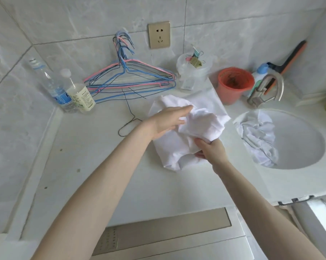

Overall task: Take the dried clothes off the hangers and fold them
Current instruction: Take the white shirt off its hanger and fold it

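Pressing my flat, open left hand (167,121) on the white cloth (169,154) just beside the sink (299,147), I pinched its crumpled fold in my right hand (211,151).

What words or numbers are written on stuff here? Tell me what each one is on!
No text here can be read for certain.
Blue label on the clear water bottle: print too blurred to read.
White and green label on the cloudy bottle: dark characters, too blurred to read.
Small white tag on the clear plastic tub: too small to read.
No other writing shows.
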